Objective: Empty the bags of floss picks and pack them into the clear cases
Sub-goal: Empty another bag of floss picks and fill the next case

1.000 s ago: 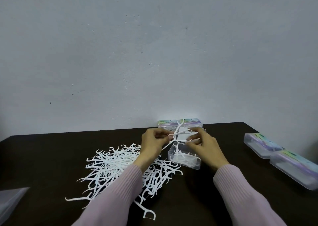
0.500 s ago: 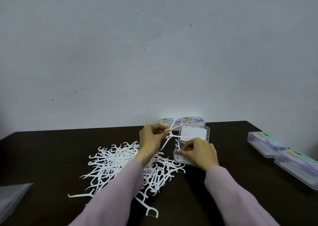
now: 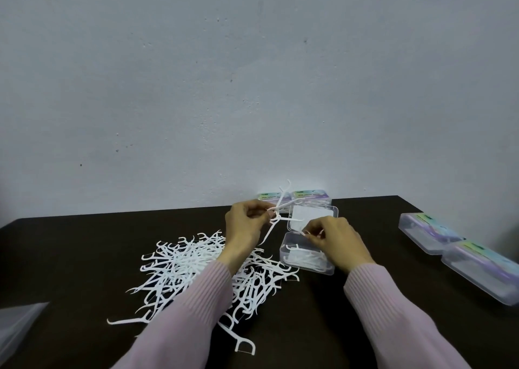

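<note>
The open clear case (image 3: 307, 257) lies on the dark table (image 3: 70, 256) just right of the loose pile of floss picks (image 3: 196, 267), its lid (image 3: 311, 214) folded back toward the wall, likely so picks can drop in from above; a few already lie inside. The left hand (image 3: 244, 228) pinches a small fan of picks (image 3: 278, 208) raised above the table, apparently as a ready supply. The right hand (image 3: 334, 239) hovers over the case with fingertips pinched on what seems to be a single pick, probably to set it in. Two closed cases (image 3: 297, 195) sit against the wall, two more (image 3: 460, 253) lie at the far right, seemingly done. A clear bag (image 3: 16, 326) lies at the left edge
</note>
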`<action>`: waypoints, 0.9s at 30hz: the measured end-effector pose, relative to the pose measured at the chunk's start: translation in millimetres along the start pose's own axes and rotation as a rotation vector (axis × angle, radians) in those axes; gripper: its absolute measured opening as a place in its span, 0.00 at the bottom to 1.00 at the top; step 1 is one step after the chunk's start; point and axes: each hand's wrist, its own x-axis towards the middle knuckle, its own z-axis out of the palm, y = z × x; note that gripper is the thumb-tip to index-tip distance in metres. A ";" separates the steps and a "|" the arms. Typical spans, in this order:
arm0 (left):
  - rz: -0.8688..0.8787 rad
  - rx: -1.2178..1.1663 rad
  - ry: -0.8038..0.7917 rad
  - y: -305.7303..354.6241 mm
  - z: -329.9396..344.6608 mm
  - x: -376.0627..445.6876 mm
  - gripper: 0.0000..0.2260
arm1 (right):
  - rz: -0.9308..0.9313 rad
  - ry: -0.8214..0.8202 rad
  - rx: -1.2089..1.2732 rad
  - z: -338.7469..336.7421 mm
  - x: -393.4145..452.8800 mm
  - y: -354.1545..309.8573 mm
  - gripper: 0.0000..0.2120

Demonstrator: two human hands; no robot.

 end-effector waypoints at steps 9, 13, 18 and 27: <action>0.073 0.103 -0.036 1.0 13.9 -4.9 0.04 | 0.191 0.155 0.494 -7.2 3.5 4.9 0.17; 0.031 0.112 -0.073 0.5 32.3 -5.8 0.04 | 0.187 0.084 0.615 -5.7 4.4 5.8 0.19; 0.018 0.130 -0.130 -2.4 38.0 -6.0 0.07 | 0.168 0.076 0.460 -4.0 5.8 14.6 0.06; 0.022 0.105 -0.329 -2.5 17.2 2.3 0.13 | 0.095 0.019 0.245 -6.2 3.1 15.3 0.05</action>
